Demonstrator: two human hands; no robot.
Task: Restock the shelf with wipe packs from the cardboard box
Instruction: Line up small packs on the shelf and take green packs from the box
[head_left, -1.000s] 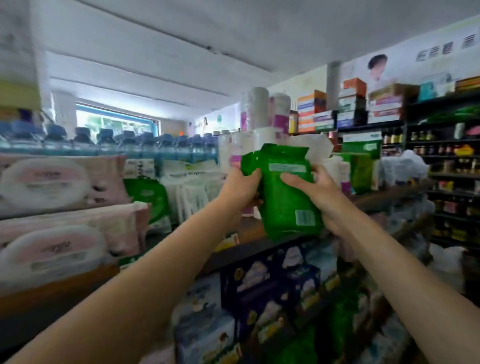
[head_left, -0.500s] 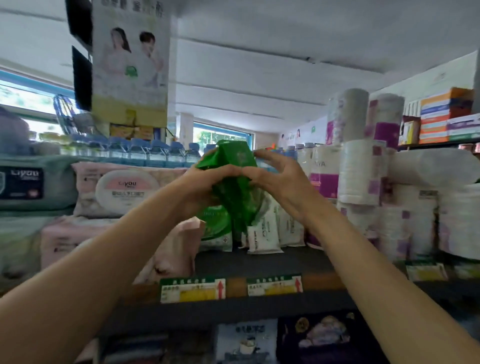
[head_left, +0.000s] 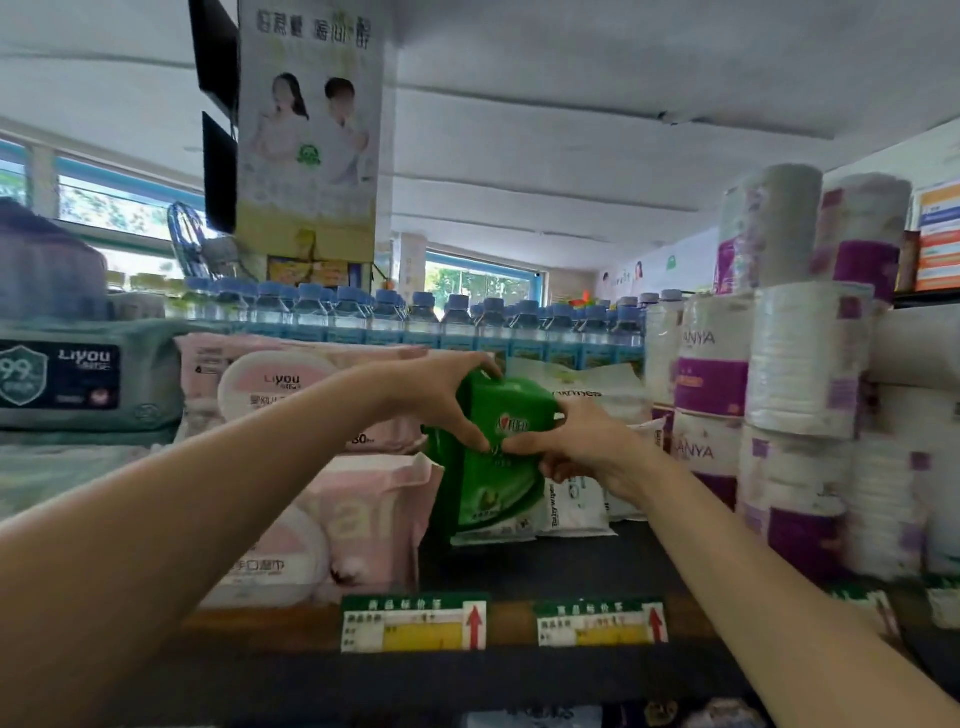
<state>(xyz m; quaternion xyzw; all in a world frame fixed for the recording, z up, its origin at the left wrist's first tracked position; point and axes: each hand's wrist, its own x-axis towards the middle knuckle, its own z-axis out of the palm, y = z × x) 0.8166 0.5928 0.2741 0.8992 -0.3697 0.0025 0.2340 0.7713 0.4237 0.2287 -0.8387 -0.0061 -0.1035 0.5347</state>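
Gripping the green wipe pack upright, both hands' fingers curl round it, between pink packs and white packs

Head camera faces the shelf closely, level with it

Count, head view. Hands: 2, the left hand and the right hand. Green wipe packs: at least 2, the upper green pack and the lower green pack; further ones behind cannot be told. Pink wipe packs: 2 stacked, the upper pink pack and the lower pink pack. Teal wipe pack: 1. White wipe packs: at least 2 upright; exact number unclear. Price tags: 2 clear on the shelf edge, the left price tag and the right price tag. Water bottles: many, one long row, too blurred to count. Tissue roll bundles: several, stacked. Hanging poster: 1.
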